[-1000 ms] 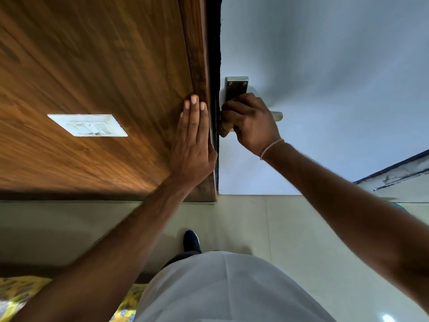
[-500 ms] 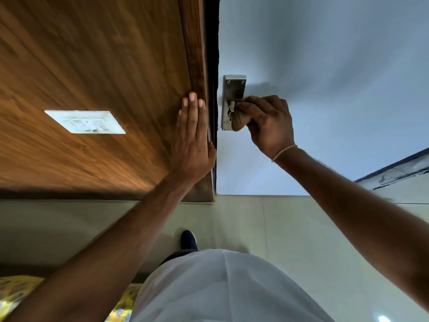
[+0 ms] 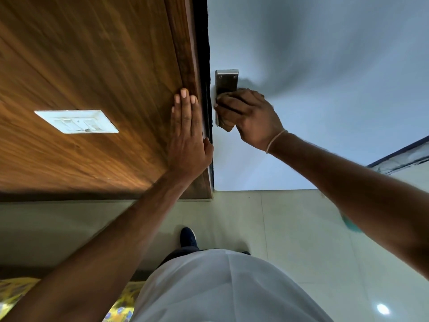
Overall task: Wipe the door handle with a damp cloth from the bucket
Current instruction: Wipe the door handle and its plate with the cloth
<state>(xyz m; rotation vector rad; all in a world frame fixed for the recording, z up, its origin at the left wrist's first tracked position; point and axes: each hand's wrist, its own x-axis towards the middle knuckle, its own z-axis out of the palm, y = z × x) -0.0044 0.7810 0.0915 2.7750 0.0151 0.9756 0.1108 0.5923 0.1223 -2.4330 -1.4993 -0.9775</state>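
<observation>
Wood-panelled wall point(image 3: 81, 66), white switch plate point(image 3: 76, 121), pale tiled floor point(image 3: 290, 228)

The door point(image 3: 325, 77) is plain pale blue-grey. Its handle plate point(image 3: 226, 81) is brushed silver. At nine o'clock from it, the wall panel point(image 3: 81, 66) is warm brown with streaked wood grain, carrying a white switch plate point(image 3: 76, 121). The floor point(image 3: 290, 228) is pale beige tile. At six o'clock, the shoe point(image 3: 187, 237) is dark navy, the shirt point(image 3: 220, 287) white. A yellow flowered fabric point(image 3: 14, 291) lies at seven o'clock.

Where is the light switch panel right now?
The white switch panel sits on the wooden wall at left in the head view, left of the left hand pressed flat there.
</observation>
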